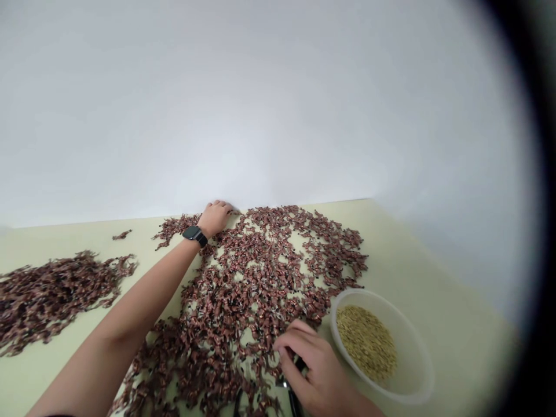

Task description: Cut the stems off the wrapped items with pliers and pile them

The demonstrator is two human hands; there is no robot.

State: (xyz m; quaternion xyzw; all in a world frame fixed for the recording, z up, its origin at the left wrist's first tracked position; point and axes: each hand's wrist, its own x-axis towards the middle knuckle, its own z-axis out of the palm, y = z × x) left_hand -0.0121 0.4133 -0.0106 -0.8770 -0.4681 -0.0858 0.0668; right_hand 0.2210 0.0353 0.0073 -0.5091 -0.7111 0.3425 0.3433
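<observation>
Many small brown toy horses (pixel 256 260) with dark hooves and manes lie in a wide, loose pile. My left hand (pixel 216 218), with a black watch on its wrist, reaches across to the pile's far edge. Its fingers stretch out low over the horses, their tips partly hidden. Close to the pile's near right side, my right hand (pixel 310 362) is closed, thumb and forefinger curled together; I cannot make out what is between them. A tool with black handles and a shiny metal part (pixel 282 383) shows beside and partly under this hand.
A translucent white bowl (pixel 417 370) holding many small yellowish pieces (pixel 367 341) stands right of my right hand. Another heap of brown horses (pixel 56 295) lies at the left, with a single horse (pixel 122 234) behind it. A white wall (pixel 260 104) borders the pale yellow table (pixel 434 289).
</observation>
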